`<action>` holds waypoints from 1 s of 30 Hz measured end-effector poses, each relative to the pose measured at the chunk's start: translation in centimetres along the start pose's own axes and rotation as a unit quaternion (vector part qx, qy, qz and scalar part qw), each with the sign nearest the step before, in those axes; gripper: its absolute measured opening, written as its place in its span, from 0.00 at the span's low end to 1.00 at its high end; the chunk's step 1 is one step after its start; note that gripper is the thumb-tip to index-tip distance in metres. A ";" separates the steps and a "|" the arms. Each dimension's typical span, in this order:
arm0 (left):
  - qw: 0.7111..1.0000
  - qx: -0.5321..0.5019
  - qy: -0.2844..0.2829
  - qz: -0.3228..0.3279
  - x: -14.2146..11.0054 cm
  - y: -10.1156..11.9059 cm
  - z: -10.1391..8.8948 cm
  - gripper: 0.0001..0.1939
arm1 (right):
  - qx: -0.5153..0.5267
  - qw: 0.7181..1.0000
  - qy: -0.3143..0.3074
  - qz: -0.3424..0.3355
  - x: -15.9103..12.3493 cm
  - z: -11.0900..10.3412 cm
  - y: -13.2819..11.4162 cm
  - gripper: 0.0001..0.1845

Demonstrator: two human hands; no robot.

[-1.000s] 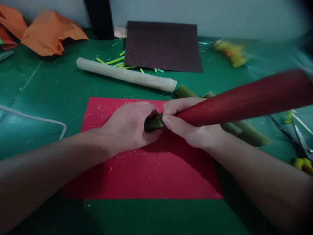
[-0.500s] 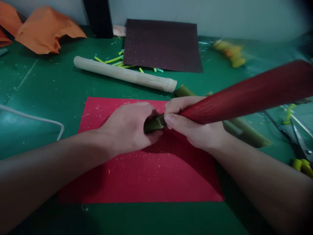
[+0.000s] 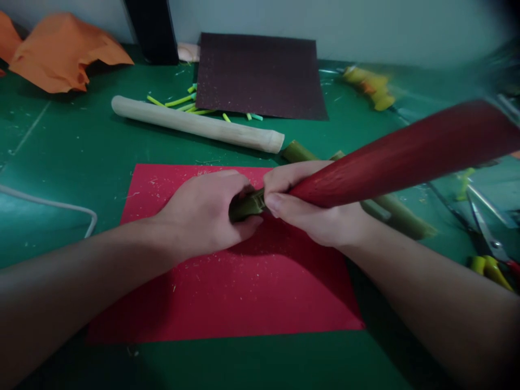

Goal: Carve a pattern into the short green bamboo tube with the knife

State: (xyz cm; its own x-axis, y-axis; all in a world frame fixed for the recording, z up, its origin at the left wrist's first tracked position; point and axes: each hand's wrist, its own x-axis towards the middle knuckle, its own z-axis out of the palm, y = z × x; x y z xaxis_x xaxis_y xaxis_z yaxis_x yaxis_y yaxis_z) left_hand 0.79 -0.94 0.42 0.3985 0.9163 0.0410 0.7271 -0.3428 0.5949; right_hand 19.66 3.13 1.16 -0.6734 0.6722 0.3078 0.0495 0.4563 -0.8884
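Note:
Over a red paper sheet, my left hand wraps around a short green bamboo piece. Its cut end sticks out toward my other hand. My right hand is closed on a tool with a long, thick red handle, which slants up to the right over the forearm. The tool's working end is hidden by my fingers, right at the bamboo's end. Thin shavings lie scattered across the red sheet.
Beyond the sheet lies a pale peeled bamboo stick, near a dark paper and yellow-green bits. Green bamboo pieces and scissors are at right. A white cable and crumpled orange paper are at left.
The whole scene has shifted slightly left in view, as the camera turned a little. Both hands keep the same grips, with the bamboo and red handle almost unchanged relative to each other.

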 end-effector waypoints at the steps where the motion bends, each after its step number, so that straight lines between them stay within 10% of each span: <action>1: 1.000 -0.001 0.000 0.003 0.0 0.0 0.0 0.09 | -0.014 1.000 -0.009 0.001 0.0 -0.1 -0.1 0.13; 9: 1.000 -0.005 -0.004 0.010 0.0 -0.1 -0.1 0.09 | -0.070 0.996 -0.042 -0.019 -0.1 -0.2 -0.3 0.12; 17: 1.000 0.015 0.012 -0.005 -0.1 -0.2 0.2 0.10 | 0.018 0.996 0.085 0.023 0.0 0.1 0.5 0.11; 30: 1.000 -0.003 0.012 0.016 0.0 -0.3 0.1 0.08 | -0.030 0.999 -0.032 -0.001 0.0 -0.2 -0.2 0.12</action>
State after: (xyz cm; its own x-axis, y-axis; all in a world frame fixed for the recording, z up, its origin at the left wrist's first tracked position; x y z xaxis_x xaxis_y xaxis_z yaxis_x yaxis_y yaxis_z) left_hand 0.61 -0.89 0.15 0.4080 0.9096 0.0785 0.7105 -0.3704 0.5983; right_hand 19.79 3.09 1.40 -0.7195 0.6330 0.2858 0.0900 0.4930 -0.8653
